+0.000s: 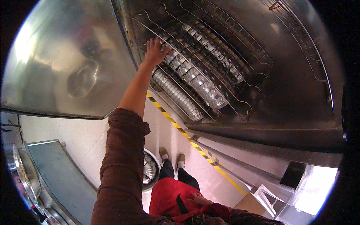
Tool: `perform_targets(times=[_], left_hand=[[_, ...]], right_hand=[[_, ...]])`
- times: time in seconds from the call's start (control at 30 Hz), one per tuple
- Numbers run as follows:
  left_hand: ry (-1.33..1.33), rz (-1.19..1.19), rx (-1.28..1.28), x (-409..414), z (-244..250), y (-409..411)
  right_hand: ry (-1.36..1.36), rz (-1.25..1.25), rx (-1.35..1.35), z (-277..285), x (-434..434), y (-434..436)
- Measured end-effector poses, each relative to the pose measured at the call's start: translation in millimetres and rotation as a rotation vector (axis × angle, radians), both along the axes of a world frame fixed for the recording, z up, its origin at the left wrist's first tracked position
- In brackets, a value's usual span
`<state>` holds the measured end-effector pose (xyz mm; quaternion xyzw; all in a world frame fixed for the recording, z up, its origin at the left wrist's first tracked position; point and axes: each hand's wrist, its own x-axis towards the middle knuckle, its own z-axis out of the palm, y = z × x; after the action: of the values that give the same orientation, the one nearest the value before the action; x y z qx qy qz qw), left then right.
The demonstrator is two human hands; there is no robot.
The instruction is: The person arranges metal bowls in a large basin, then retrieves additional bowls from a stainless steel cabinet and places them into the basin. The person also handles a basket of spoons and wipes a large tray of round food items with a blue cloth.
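My left hand [156, 53] reaches into a steel cabinet, fingers spread at the left end of a wire rack [197, 66]. Its fingertips are over the rack's edge, beside a long row of nested shiny metal dishes [194, 76]; whether they touch the dishes is hard to tell. Below it, a second nested row [177, 94] lies nearer the cabinet's front edge. Farther in, another row [213, 53] lies on the rack. Down at my waist, my right hand [199, 199] rests against my red apron [168, 194], holding nothing visible.
The dented steel door [56, 62] stands open on the left. A round tub [156, 160] with metal dishes is by my feet. Yellow-black tape [177, 126] runs along the floor. A grey-topped bench [62, 180] and metal basin [28, 171] are lower left; a white frame [265, 201] is lower right.
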<state>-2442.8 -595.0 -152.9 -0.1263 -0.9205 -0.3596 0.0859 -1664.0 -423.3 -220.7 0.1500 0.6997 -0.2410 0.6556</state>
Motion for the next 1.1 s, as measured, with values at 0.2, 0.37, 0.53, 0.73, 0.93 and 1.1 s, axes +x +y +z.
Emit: perform_targets(times=[0.2,0.37,0.53,0.73,0.93,1.1], left_hand=[[-0.014,-0.018,-0.073,21,18,13],[0.089,-0.071,-0.08,10,14,11],[0.077,-0.124,-0.101,16,5,20],[0.083,-0.01,-0.116,33,15,31],[0.242,-0.117,-0.054,52,31,43],[0.161,-0.136,-0.164,82,44,63]], right_hand=[[0.026,-0.017,-0.057,17,-8,-5],[0.001,-0.043,0.01,-1,0,-5],[-0.014,-0.036,0.035,-6,9,-7],[0.006,-0.058,0.019,5,3,-10],[-0.033,-0.034,0.027,11,-5,-9],[0.001,-0.052,0.016,9,1,-8]])
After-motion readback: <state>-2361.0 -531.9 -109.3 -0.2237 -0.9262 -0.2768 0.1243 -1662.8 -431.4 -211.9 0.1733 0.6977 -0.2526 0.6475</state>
